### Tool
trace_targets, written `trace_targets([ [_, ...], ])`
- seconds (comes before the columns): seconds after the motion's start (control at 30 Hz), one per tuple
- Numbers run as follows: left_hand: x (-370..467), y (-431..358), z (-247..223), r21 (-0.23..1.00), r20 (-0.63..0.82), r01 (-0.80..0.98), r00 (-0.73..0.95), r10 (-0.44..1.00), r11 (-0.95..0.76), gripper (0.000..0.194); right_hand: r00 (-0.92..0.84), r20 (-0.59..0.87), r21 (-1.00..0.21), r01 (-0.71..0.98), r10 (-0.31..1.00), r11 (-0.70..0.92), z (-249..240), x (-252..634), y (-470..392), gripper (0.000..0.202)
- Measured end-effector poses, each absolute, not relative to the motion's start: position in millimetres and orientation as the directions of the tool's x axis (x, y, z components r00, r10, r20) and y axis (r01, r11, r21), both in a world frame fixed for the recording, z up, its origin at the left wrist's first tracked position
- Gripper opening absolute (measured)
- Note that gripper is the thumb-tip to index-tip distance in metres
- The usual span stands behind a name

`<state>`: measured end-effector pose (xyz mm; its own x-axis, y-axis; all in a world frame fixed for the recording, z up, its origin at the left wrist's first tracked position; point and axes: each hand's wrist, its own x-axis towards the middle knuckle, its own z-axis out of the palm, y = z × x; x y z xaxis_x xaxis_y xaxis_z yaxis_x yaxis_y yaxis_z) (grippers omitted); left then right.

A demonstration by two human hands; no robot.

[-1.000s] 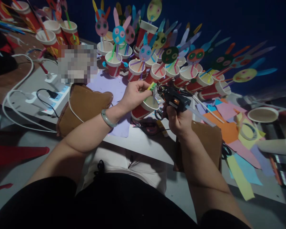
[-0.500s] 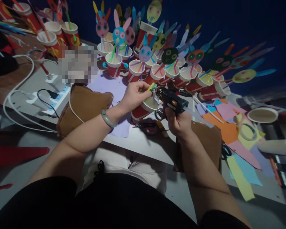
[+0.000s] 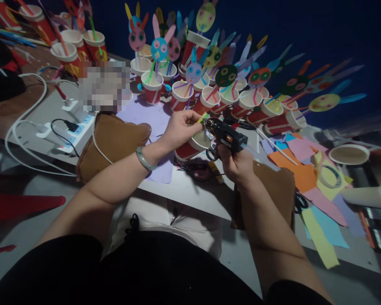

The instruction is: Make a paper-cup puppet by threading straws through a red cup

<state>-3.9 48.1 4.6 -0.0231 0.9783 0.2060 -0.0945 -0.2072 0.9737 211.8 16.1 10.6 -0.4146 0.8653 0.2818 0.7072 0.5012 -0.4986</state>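
My right hand (image 3: 236,163) is wrapped round the grip of a black hot glue gun (image 3: 230,134), with a clear glue stick (image 3: 262,157) sticking out of its back. The gun's nozzle points left, at a small yellow-and-green piece (image 3: 203,118) that my left hand (image 3: 180,129) pinches between thumb and fingers. Whether the nozzle touches the piece I cannot tell. Right below both hands a red-and-white paper cup (image 3: 190,148) stands tilted in view, partly hidden by my left hand. Scissors (image 3: 211,151) lie beside the cup, under the gun.
Behind my hands stand rows of red paper cups (image 3: 152,91) with paper animal heads on straws. At the left are a power strip (image 3: 79,135), cables and a brown cushion-like pad (image 3: 114,137). Coloured paper sheets (image 3: 301,173), a tape roll (image 3: 330,176) and another brown pad (image 3: 274,186) lie right.
The glue gun and my right hand have shifted slightly left. My left hand keeps its pinch on the small piece, almost unmoved.
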Motion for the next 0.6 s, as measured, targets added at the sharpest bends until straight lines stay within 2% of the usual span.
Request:
trace_targets([
  [0.23, -5.2, 48.6, 3.7, 0.973, 0.212, -0.095, -0.008, 0.977, -0.211, 0.009, -0.394, 0.224, -0.454, 0.767, 0.891, 0.453, 17.3, 208.6, 13.8, 0.067],
  [0.33, -12.7, 52.8, 6.0, 0.968, 0.216, -0.118, -0.049, 0.975, -0.22, 0.011, -0.348, 0.25, -0.46, 0.779, 0.904, 0.427, 20.2, 213.3, 17.1, 0.063],
  [0.5, -44.1, 78.1, 1.1, 0.954, 0.184, -0.211, -0.156, 0.971, -0.214, 0.019, -0.127, 0.333, -0.412, 0.871, 0.934, 0.266, 27.2, 231.5, 33.5, 0.05],
  [0.6, -70.2, 98.8, -5.8, 0.939, 0.12, -0.299, -0.173, 0.978, -0.168, 0.034, -0.024, 0.219, -0.357, 0.929, 0.975, 0.103, 25.1, 242.5, 48.8, 0.057],
])
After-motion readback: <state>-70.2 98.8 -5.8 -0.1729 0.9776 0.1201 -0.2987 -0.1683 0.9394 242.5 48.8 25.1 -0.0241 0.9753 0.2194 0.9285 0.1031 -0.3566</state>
